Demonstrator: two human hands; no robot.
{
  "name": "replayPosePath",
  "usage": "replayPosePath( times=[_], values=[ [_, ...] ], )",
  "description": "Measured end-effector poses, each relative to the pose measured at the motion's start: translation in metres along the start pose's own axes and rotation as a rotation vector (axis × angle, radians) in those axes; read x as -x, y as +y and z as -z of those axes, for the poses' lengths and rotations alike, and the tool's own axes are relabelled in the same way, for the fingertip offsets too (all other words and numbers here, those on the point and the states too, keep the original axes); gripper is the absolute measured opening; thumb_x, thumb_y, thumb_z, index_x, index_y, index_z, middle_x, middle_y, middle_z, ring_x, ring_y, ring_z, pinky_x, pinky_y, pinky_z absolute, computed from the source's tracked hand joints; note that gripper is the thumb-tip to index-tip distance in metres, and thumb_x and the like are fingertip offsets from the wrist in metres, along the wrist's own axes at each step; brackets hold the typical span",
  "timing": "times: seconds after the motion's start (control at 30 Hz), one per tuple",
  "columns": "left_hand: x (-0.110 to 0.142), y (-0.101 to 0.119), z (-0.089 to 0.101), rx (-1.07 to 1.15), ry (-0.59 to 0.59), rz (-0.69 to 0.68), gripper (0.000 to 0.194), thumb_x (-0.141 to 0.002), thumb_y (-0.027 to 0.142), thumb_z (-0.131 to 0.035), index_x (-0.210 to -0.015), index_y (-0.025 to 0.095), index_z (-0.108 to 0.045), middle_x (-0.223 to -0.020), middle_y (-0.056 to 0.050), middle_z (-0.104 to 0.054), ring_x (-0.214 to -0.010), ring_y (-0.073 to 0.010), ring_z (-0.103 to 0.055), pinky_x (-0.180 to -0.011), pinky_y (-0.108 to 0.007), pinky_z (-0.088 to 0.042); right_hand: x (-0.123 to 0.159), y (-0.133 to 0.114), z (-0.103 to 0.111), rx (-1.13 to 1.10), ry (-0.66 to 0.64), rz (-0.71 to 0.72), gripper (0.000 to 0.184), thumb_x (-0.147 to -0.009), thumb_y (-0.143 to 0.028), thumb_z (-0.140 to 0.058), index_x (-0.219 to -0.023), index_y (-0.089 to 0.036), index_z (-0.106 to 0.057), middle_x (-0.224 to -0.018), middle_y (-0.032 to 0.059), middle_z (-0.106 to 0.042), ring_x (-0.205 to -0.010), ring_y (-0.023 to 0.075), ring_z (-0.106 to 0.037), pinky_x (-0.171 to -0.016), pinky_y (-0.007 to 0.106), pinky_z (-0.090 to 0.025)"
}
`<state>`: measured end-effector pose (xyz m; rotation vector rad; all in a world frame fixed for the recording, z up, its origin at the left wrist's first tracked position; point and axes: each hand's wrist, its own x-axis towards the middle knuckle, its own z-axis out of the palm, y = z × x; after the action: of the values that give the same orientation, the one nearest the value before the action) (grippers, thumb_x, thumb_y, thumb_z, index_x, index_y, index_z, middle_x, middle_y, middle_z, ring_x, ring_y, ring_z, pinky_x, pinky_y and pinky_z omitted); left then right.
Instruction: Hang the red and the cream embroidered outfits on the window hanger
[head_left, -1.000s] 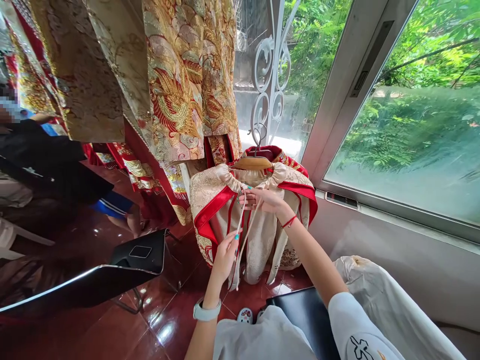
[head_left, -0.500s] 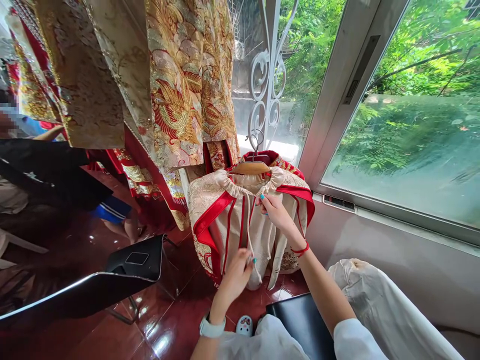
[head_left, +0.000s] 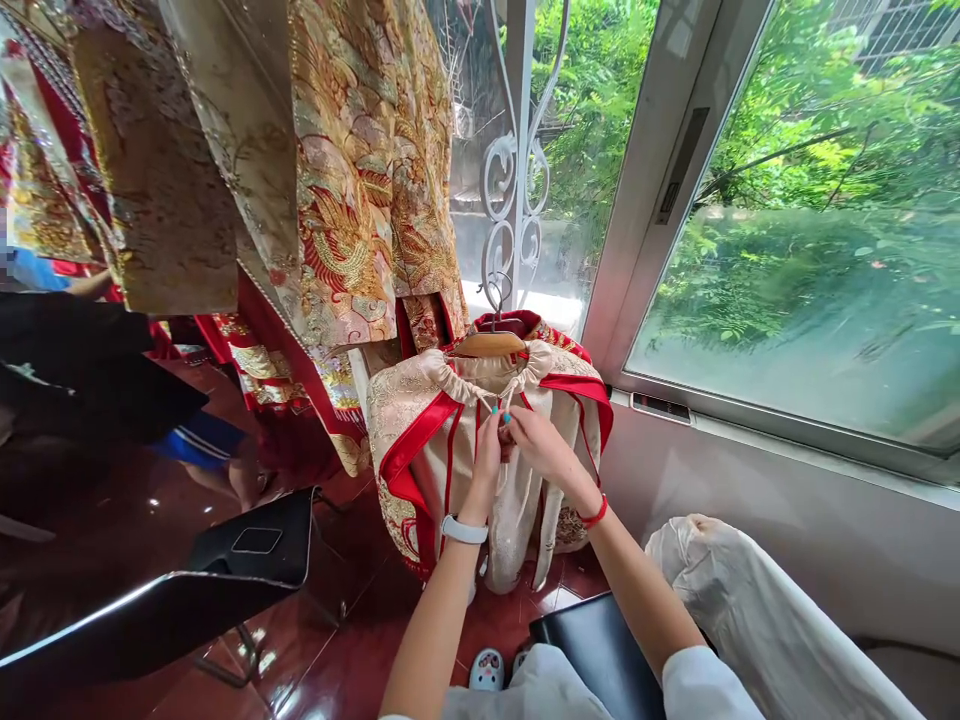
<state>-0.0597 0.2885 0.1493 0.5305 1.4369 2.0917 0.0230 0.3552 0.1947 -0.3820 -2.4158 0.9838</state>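
A cream garment with red trim and gold embroidery hangs in front of me on a wooden hanger. Its gathered neckline carries a cream drawstring that comes down at the centre front. My left hand pinches the drawstring just below the neckline. Right beside it, my right hand pinches the cord too, fingertips almost touching the left ones. The cord between the fingers is partly hidden by the hands.
Gold and red embroidered garments hang at upper left. A black chair with a phone on it stands left. A dark stool and white cloth are near me. A phone lies on the windowsill. Another person is at far left.
My left hand has risen from the cord's lower part to the neckline, meeting my right hand. My right hand has shifted slightly down. The whole view has shifted a little.
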Motion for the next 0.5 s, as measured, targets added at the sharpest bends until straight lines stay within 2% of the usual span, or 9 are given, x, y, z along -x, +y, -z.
replayPosePath(
  times=[0.1, 0.17, 0.2, 0.27, 0.33, 0.43, 0.5],
  values=[
    [0.002, 0.006, 0.005, 0.029, -0.06, 0.019, 0.034, -0.078, 0.049, -0.069, -0.074, 0.018, -0.054, -0.053, 0.009, -0.037, -0.044, -0.0057, -0.031, -0.042, -0.019, -0.022, 0.011, 0.005, 0.013, 0.031, -0.17, 0.131, 0.014, -0.089, -0.018, -0.044, -0.085, -0.019, -0.057, -0.081, 0.0024, -0.062, -0.07, 0.0147, -0.051, -0.068, 0.027, -0.041],
    [0.001, 0.014, 0.009, 0.037, -0.143, -0.001, 0.038, -0.073, 0.051, -0.073, -0.073, 0.018, -0.055, -0.052, 0.011, -0.031, -0.042, -0.0038, -0.025, -0.041, -0.019, -0.018, 0.014, 0.018, 0.03, -0.011, -0.187, 0.128, 0.02, -0.088, -0.018, -0.046, -0.098, -0.019, -0.063, -0.088, 0.0034, -0.066, -0.076, 0.016, -0.057, -0.072, 0.028, -0.046],
    [0.001, 0.017, 0.011, 0.04, -0.192, -0.002, 0.039, -0.072, 0.051, -0.074, -0.075, 0.018, -0.055, -0.051, 0.012, -0.029, -0.042, -0.0032, -0.022, -0.041, -0.019, -0.017, 0.012, 0.028, 0.041, -0.007, -0.113, 0.097, 0.025, -0.087, -0.018, -0.048, -0.105, -0.019, -0.065, -0.095, 0.0048, -0.068, -0.083, 0.0176, -0.06, -0.076, 0.03, -0.048],
    [0.0, 0.021, 0.011, 0.024, -0.253, 0.009, 0.039, -0.07, 0.05, -0.076, -0.081, 0.018, -0.057, -0.051, 0.013, -0.027, -0.041, -0.0028, -0.019, -0.041, -0.019, -0.015, 0.006, 0.05, 0.061, 0.092, 0.141, 0.02, 0.041, -0.082, -0.016, -0.052, -0.121, -0.021, -0.063, -0.116, 0.0092, -0.065, -0.104, 0.0228, -0.061, -0.088, 0.036, -0.05],
    [-0.003, 0.02, 0.009, -0.014, -0.246, 0.032, 0.041, -0.069, 0.047, -0.077, -0.089, 0.019, -0.056, -0.051, 0.014, -0.028, -0.04, -0.0029, -0.019, -0.04, -0.019, -0.015, -0.003, 0.072, 0.076, 0.262, 0.327, -0.018, 0.058, -0.077, -0.014, -0.056, -0.135, -0.023, -0.056, -0.135, 0.0122, -0.055, -0.124, 0.028, -0.052, -0.101, 0.043, -0.045],
    [-0.01, 0.008, 0.003, -0.07, -0.168, 0.101, 0.042, -0.069, 0.042, -0.075, -0.095, 0.02, -0.052, -0.049, 0.016, -0.029, -0.038, -0.0035, -0.02, -0.04, -0.019, -0.013, -0.015, 0.096, 0.085, 0.506, 0.426, -0.053, 0.069, -0.075, -0.012, -0.058, -0.143, -0.024, -0.051, -0.148, 0.0141, -0.044, -0.136, 0.0341, -0.039, -0.112, 0.054, -0.034],
    [-0.014, -0.001, 0.002, -0.094, -0.111, 0.119, 0.043, -0.071, 0.039, -0.074, -0.101, 0.02, -0.05, -0.05, 0.016, -0.033, -0.038, -0.0038, -0.021, -0.04, -0.019, -0.014, -0.021, 0.106, 0.087, 0.608, 0.439, -0.063, 0.068, -0.077, -0.011, -0.055, -0.144, -0.024, -0.05, -0.146, 0.0139, -0.047, -0.135, 0.0349, -0.04, -0.113, 0.059, -0.03]
  ],
)
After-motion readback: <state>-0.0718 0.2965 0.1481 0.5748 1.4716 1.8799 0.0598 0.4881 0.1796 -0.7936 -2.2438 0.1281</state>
